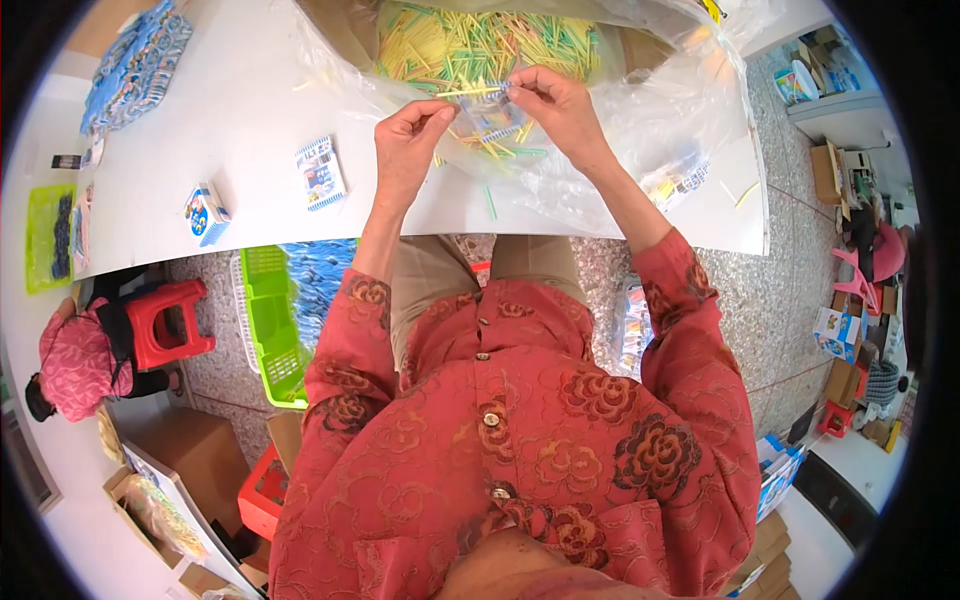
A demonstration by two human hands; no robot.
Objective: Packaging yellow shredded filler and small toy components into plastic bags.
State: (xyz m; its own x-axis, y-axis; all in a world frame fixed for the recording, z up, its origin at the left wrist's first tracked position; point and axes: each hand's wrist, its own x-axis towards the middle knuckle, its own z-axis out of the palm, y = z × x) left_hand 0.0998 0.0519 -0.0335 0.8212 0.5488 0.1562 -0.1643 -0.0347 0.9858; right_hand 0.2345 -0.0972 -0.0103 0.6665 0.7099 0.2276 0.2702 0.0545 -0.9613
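Over the near edge of an opened clear plastic bag (680,110), my two hands are raised close together. My left hand (410,140) pinches the left end of thin yellow sticks (468,93), which look like short plastic straws. A small clear packet (492,118) with blue-and-white striped edges hangs below my right hand (556,112), its upper edge pinched between thumb and fingertips. The sticks' right ends meet the packet's striped top; whether they are inside it I cannot tell. Just beyond lies a heap of yellow, green and a few reddish sticks (480,45).
On the white table (260,130) lie a flat packet (320,173), a standing packet (206,214) and a pile of blue packets (137,65). A green basket (275,340) stands below the edge. Another person (85,360) is at the left, beside a red stool (168,322).
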